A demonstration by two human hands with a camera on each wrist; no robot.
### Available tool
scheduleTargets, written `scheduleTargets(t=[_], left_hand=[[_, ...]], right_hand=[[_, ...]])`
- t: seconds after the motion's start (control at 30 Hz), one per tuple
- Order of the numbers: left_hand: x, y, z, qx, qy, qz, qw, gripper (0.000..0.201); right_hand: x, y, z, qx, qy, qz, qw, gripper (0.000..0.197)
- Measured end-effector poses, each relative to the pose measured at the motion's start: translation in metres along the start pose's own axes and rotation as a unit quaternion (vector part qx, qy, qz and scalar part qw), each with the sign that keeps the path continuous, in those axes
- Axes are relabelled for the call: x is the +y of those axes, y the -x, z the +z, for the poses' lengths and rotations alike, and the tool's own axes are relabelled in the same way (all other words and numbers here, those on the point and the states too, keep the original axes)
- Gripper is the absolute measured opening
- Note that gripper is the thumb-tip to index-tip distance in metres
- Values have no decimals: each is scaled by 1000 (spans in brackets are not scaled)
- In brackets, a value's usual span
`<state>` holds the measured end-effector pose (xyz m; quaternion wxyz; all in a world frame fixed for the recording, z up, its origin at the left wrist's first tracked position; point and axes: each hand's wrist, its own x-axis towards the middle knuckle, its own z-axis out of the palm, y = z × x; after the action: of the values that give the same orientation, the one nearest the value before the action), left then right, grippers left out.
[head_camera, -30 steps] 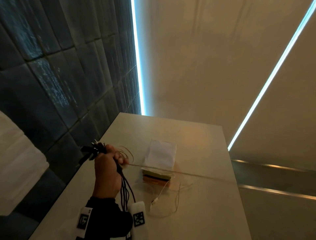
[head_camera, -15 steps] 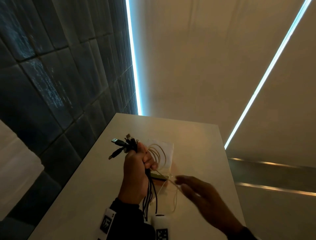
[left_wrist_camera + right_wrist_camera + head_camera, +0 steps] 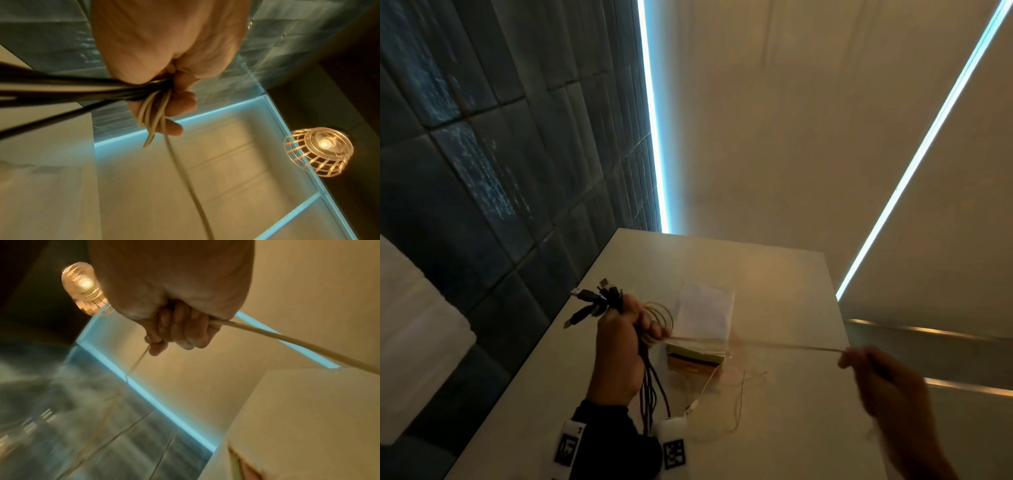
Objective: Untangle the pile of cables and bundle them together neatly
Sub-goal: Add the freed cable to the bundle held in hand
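My left hand (image 3: 619,342) is raised above the table and grips a bundle of black cables (image 3: 650,387). Their plugs (image 3: 592,301) fan out above the fist. A white cable (image 3: 756,344) is looped round the bundle at my fingers (image 3: 152,116) and runs taut to the right. My right hand (image 3: 873,373) holds that white cable (image 3: 287,339) in a closed fist, out past the table's right edge. More thin white cable (image 3: 736,394) lies loose on the table.
A white table (image 3: 791,291) stands against a dark tiled wall (image 3: 482,171). On it lies a white paper packet (image 3: 705,315) over a flat brown and green object (image 3: 695,359). A lit ceiling lamp (image 3: 320,149) shows in the wrist views.
My right hand has moved away to the right and pulled the white cable taut. My left hand has kept hold of the black bundle, with white loops round it.
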<state>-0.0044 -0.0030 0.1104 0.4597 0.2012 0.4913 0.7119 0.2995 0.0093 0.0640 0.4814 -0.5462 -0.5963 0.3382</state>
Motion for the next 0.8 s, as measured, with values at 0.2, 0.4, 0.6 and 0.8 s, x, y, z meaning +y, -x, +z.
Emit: scheduleTargets(t=[0.2,0.4,0.6,0.8], left_hand=[[-3,-1,5,-9,-109,18,994,34],[9,-17,-14,-10,28,-3,1000,32],[5,0,18,-78,15,-10,997,36],[-4,11,36,-101,-1,-32,994,36]], right_hand=[[42,0,-51,102,63,67,991,22],[193,-8,-139,45,354,175,918,28],[74,-5,-23,-291,327,132,889,15],[-52,11,86,-324,1,-41,945,38]])
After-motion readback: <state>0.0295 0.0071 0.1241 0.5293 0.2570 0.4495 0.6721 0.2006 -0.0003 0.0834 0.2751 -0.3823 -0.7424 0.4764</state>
